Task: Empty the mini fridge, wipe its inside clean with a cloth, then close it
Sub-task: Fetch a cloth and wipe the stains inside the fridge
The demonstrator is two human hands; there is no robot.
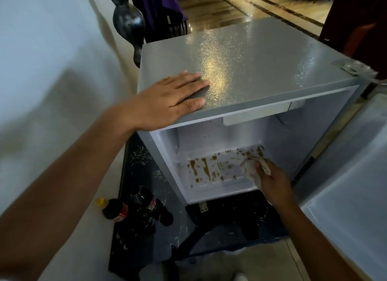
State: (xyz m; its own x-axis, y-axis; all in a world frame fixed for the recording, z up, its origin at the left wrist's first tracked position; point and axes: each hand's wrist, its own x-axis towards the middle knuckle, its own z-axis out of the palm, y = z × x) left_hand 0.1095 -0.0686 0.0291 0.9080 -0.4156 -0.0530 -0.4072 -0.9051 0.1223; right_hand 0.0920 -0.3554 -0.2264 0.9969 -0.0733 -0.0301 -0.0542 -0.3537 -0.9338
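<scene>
A grey mini fridge (pixel 247 58) stands with its door (pixel 351 176) swung open to the right. No items are inside; brown stains (pixel 206 169) spatter its white floor. My left hand (pixel 173 96) lies flat, fingers spread, on the fridge's top near the front left corner. My right hand (pixel 272 178) is inside the fridge at the floor's right side, gripping a crumpled white cloth (pixel 250 165) pressed against the stained floor.
Two dark soda bottles (pixel 117 210) (pixel 152 203) lie on a dark patterned mat (pixel 142 167) left of the fridge. A white wall runs along the left. A dark vase (pixel 128 23) stands behind the fridge. Shiny floor lies beyond.
</scene>
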